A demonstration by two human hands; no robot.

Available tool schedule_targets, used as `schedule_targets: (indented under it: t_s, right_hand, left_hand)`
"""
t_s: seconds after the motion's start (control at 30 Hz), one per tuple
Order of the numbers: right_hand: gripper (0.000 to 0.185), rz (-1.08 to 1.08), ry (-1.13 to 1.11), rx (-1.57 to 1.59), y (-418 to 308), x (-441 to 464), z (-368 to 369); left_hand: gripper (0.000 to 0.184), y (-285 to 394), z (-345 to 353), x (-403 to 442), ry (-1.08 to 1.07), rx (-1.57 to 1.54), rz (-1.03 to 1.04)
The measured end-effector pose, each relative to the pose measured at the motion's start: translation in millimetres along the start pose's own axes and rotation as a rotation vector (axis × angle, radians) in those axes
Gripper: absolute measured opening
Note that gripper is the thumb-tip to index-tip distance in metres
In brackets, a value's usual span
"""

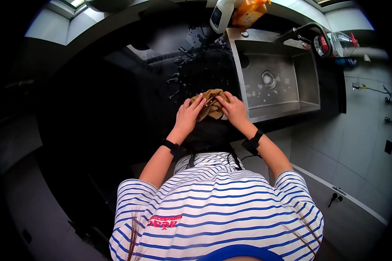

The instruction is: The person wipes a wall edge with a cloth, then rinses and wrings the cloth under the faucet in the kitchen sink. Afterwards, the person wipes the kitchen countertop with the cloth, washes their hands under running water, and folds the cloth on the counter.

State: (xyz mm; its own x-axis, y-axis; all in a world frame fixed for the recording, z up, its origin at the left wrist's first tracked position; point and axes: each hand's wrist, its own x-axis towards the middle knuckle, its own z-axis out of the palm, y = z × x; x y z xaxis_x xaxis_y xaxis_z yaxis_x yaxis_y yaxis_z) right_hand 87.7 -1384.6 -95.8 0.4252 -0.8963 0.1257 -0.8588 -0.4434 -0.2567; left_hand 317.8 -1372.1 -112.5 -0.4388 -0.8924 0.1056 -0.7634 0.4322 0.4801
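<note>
A crumpled brown cloth (212,108) lies on the black countertop (161,100), close to its front edge and left of the sink. My left hand (188,113) grips its left side, fingers curled onto the fabric. On the opposite side my right hand (234,108) holds the cloth with bent fingers. Both hands press inward, so the cloth is bunched between them. Water droplets and wet streaks cover the counter beyond the cloth.
To the right is a stainless steel sink (307,82) with a dark faucet (300,31) at its back. A white bottle (222,16) and an orange bottle (249,13) stand behind it. A clear plastic bottle (342,44) is at the far right.
</note>
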Motion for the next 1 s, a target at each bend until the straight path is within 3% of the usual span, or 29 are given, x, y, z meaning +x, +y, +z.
schedule_targets:
  t_s: [0.1, 0.2, 0.3, 0.53, 0.6, 0.7, 0.87, 1.0]
  right_hand:
    - [0.053, 0.008, 0.095, -0.180, 29.9, 70.3, 14.7]
    - [0.059, 0.038, 0.178, -0.285, 34.7, 129.1, 34.1]
    - [0.055, 0.037, 0.206, -0.199, 9.1, 152.2, 43.1]
    - [0.061, -0.095, 0.013, 0.076, -45.2, 69.1, 24.1]
    - [0.055, -0.076, -0.073, 0.128, -47.3, 31.9, 4.3]
    - [0.057, -0.019, -0.163, 0.024, -27.8, -14.5, -14.6]
    - [0.043, 0.109, 0.039, -0.018, 29.9, 4.4, -8.6]
    - [0.039, 0.163, 0.202, -0.065, 63.5, 109.3, 31.1]
  left_hand:
    - [0.057, -39.3, 0.2, 58.8, 0.205, 0.141, 0.016]
    - [0.051, -64.2, 0.5, 94.2, 0.234, 0.244, -0.068]
    - [0.052, -74.2, -2.1, 91.1, 0.199, 0.182, -0.176]
    - [0.058, -44.9, -27.7, -6.8, 0.075, 0.107, -0.212]
    - [0.059, -27.0, -24.0, -21.5, 0.004, 0.054, -0.191]
    - [0.057, 2.4, -12.1, -14.9, -0.007, -0.049, -0.100]
    - [0.056, -1.5, 8.3, 63.6, -0.020, -0.109, -0.011]
    - [0.061, -47.2, 3.6, 114.7, 0.069, 0.242, -0.185]
